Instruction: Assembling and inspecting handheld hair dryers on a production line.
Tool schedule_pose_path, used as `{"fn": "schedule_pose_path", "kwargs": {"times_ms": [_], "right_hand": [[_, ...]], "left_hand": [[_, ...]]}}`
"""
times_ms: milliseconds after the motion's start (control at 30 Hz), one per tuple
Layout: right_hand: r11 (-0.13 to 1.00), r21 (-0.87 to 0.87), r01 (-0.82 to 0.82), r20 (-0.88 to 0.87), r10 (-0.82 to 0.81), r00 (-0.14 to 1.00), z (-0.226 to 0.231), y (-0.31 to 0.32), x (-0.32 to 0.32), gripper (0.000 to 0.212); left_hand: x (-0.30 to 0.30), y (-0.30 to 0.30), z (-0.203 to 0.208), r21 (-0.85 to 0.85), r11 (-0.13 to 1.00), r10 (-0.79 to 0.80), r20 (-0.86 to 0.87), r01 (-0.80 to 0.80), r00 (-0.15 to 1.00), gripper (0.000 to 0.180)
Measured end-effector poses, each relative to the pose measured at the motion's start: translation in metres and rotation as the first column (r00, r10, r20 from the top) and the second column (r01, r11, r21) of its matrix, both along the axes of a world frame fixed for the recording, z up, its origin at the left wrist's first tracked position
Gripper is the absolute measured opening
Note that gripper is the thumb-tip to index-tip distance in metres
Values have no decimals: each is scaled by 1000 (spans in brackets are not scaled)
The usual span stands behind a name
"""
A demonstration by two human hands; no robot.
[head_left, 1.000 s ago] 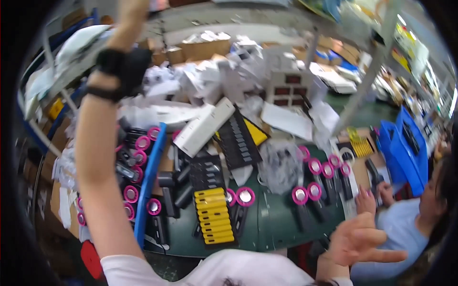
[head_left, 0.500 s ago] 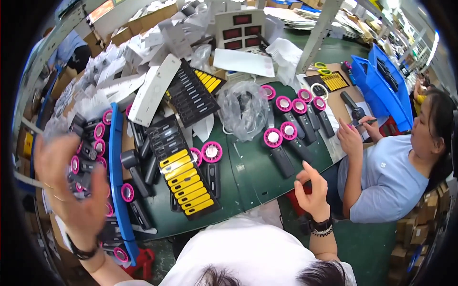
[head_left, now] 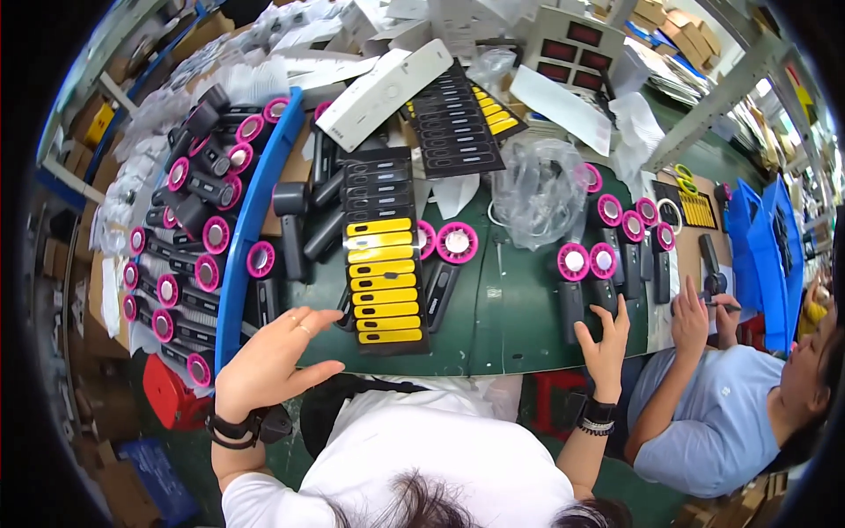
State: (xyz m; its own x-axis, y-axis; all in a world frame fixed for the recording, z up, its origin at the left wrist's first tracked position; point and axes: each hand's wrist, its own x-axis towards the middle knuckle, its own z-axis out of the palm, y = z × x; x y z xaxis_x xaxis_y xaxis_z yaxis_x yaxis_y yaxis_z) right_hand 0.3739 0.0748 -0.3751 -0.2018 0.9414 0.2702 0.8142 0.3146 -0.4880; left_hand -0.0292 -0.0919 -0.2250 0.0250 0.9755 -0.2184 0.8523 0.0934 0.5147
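Observation:
My left hand (head_left: pixel 277 365) is open and empty above the near table edge, thumb and fingers apart. To its right lies a black sheet with rows of yellow strips (head_left: pixel 385 283). My right hand (head_left: pixel 606 345) is open too, fingers spread, just below a dark grey handheld device with a pink-rimmed round head (head_left: pixel 572 262). A second such device (head_left: pixel 603 261) stands against it; whether my fingertips touch its handle I cannot tell. Two more pink-rimmed heads, one of them on a device (head_left: pixel 457 243), show beside the yellow-striped sheet.
A blue tray edge (head_left: pixel 255 229) runs along the left, with many similar devices (head_left: pixel 211 234) beyond it. A clear plastic bag (head_left: pixel 539 194), a white box (head_left: pixel 385 95) and a dark sheet (head_left: pixel 453 123) lie farther back. At right, a co-worker (head_left: pixel 717 396) holds a pen-like tool near blue bins (head_left: pixel 757 255).
My left hand has moved right, from over the tray of devices to the table's near edge. My right hand has come up beside the device handles. The whole view has swung left.

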Motion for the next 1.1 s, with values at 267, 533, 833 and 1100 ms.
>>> {"fn": "schedule_pose_path", "kwargs": {"times_ms": [267,533,833,1100], "right_hand": [[980,95,175,105,-184,977,-11,-10,-49,46],[944,187,273,48,-287,957,-26,22,-57,43],[944,236,229,-66,-220,973,-22,37,-54,41],[950,220,220,-88,-205,975,-30,42,-50,42]], "left_hand": [[-4,30,-46,50,979,-200,64,197,978,55],[21,96,-58,199,946,-306,297,255,904,63],[32,90,7,877,480,-624,350,-10,698,64],[26,126,-49,954,298,-183,65,-7,981,82]]}}
